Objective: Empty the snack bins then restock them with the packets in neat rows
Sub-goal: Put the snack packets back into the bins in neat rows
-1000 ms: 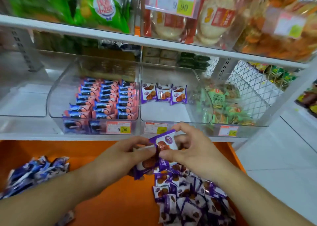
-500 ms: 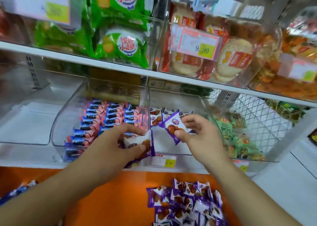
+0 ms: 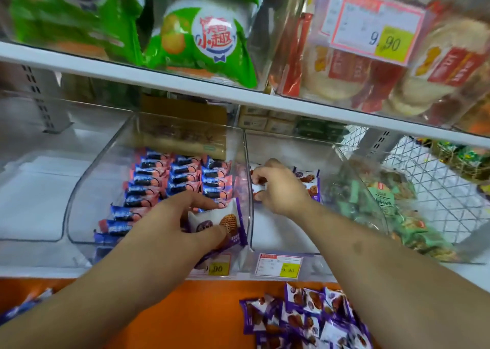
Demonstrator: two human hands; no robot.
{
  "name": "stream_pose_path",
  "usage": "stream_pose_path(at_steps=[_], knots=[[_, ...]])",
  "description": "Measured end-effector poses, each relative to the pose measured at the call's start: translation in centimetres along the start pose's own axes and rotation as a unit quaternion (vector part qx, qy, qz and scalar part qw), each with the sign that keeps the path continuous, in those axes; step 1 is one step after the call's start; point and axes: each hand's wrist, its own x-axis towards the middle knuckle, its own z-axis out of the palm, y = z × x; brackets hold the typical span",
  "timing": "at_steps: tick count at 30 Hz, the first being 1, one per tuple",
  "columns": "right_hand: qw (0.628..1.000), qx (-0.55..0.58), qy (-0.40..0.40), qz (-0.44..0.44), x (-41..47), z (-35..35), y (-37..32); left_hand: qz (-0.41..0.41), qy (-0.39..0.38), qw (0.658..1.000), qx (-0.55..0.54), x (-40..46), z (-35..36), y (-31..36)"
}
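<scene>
The purple and white packet (image 3: 221, 225) showed a round waffle. The left hand (image 3: 169, 224) pinched it outside the bin (image 3: 352, 168). The right hand (image 3: 278, 187) had reached deeper inside, pinching another packet (image 3: 257, 188).

Left hand (image 3: 169, 224) pinching purple packet (image 3: 220, 222), right hand (image 3: 278, 187) in clear bin (image 3: 355, 173) (gripping another packet)
</scene>
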Motion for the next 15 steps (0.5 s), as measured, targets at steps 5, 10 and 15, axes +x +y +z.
stream_pose_path(at_steps=[5,10,15], knots=[[0.999,-0.03,0.023,0.0,-0.3,0.4,0.4,-0.004,0.01,1.0,-0.011,0.0,-0.4,-0.3],[0.999,-0.007,0.029,0.025,-0.8,0.8,0.2,-0.003,0.009,1.0,-0.019,-0.1,-0.4,0.0],[0.996,0.053,-0.001,0.077,-2.2,0.7,0.3,0.001,0.002,1.0,-0.022,-0.5,-0.4,0.5]])
